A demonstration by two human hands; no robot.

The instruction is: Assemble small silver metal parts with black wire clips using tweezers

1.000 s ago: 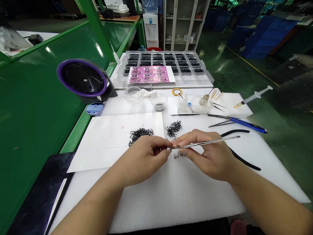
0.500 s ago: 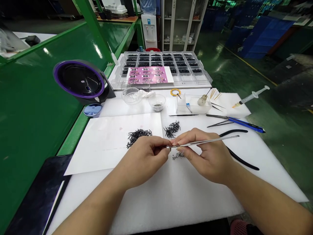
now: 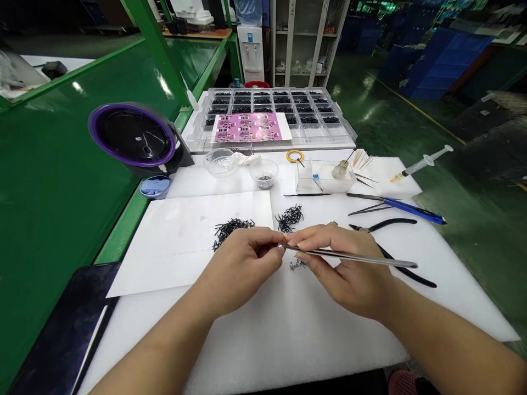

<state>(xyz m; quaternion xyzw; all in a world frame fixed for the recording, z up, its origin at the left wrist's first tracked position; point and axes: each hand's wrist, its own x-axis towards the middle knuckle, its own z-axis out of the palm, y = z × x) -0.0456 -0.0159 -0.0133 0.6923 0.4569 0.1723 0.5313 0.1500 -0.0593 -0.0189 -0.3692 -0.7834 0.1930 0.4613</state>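
My right hand [image 3: 343,269] grips a pair of metal tweezers [image 3: 370,258], whose tips point left to the fingers of my left hand [image 3: 247,263]. Thumb and forefinger of the left hand are pinched together; whatever sits between them is too small and hidden to make out. The fingertips of both hands meet. Behind them lie two heaps of short black pieces, one heap [image 3: 233,229] on a white sheet of paper [image 3: 177,236], the other heap [image 3: 290,218] to its right. Tiny metal parts [image 3: 297,264] are scattered beneath my right hand.
Black-handled pliers [image 3: 393,222], a blue cutter knife [image 3: 415,211] and a syringe [image 3: 426,161] lie to the right. Small clear tubs [image 3: 263,178] stand behind. Farther back is a compartment tray [image 3: 349,131] of black pieces with a pink printed sheet [image 3: 247,127]. A fan [image 3: 134,134] stands left.
The back end of the tweezers has swung down and toward me, and my right hand has turned with it. My left hand stays nearly in place, still pinched.
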